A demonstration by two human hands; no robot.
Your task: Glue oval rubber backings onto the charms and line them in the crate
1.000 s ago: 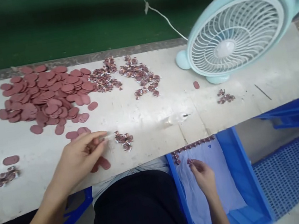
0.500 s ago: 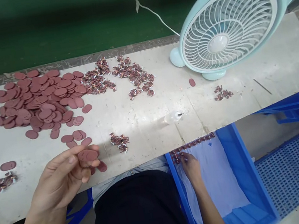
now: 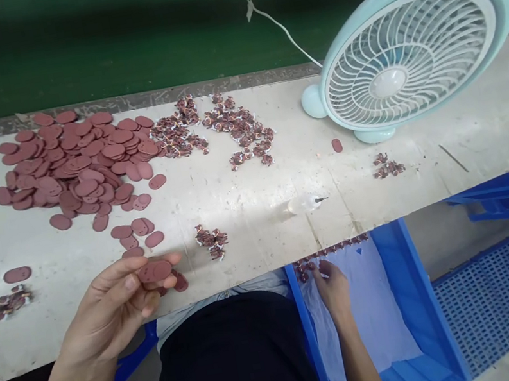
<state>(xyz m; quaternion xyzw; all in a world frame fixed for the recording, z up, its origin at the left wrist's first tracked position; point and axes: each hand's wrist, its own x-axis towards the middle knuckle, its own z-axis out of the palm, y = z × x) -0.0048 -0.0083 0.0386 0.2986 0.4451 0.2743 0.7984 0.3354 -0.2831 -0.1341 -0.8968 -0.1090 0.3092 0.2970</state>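
My left hand, above the table's front edge, pinches a couple of overlapping reddish-brown oval discs between thumb and fingers. A few similar discs lie just beyond and below it. Over at the right, my right hand reaches into a blue crate lined with a white sheet. Its fingertips are slightly apart beside small brown figurines at the crate's far left corner; no held piece is visible between them. More figurines stand in a row along the crate's far side.
A big pile of oval discs covers the table's left part. Clusters of small figurines lie beside it, with smaller groups elsewhere. A clear bottle with a dark thin tip lies mid-table. A light-blue fan stands at the back right.
My right hand has drawn slightly back from the figurines, and its fingertips have parted. My left hand still holds the discs. The whole view has shifted a little.
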